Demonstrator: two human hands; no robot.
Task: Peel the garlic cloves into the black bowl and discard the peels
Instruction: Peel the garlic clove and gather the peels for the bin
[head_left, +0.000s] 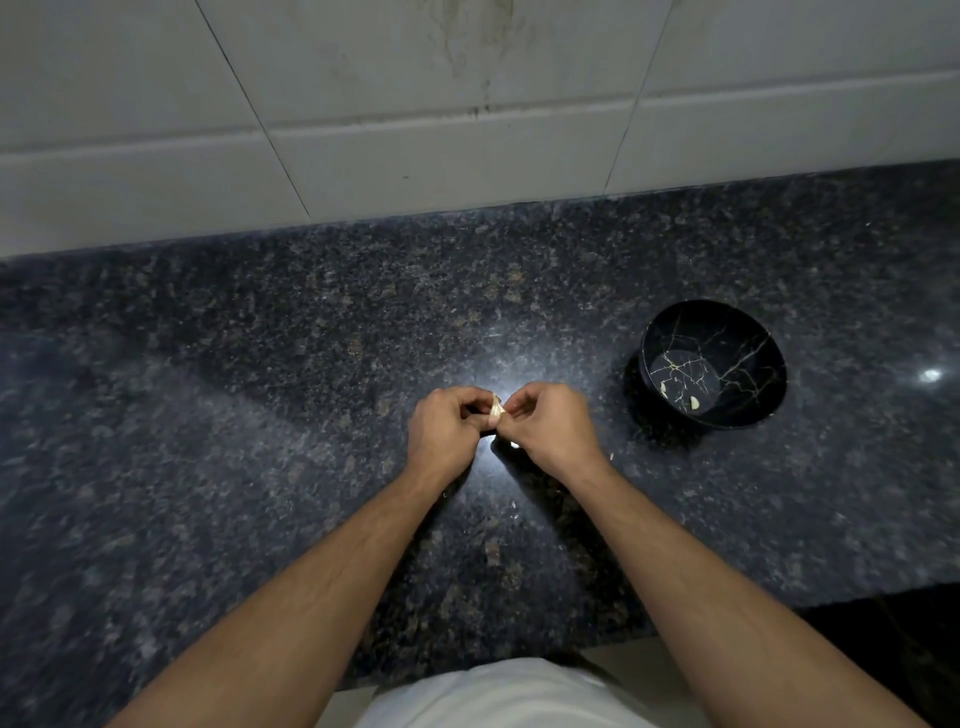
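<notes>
2 hands, left hand (449, 423) and right hand (545, 423), pinching garlic clove (496, 408) mid-counter (260, 389), black bowl (727, 332) well right.

The table (311, 364) is dark polished granite, speckled brown and grey, glossy enough to throw back bright spots of light. The wall (415, 104) behind it is clad in pale ceramic tiles with a smooth, dull sheen, streaked with faint stains. The black bowl (712, 364) has a glossy, smooth surface veined with thin gold marble-like lines. The garlic clove (496, 409) wears a dry, papery skin. White cloth (509, 696) looks soft and matt.
</notes>
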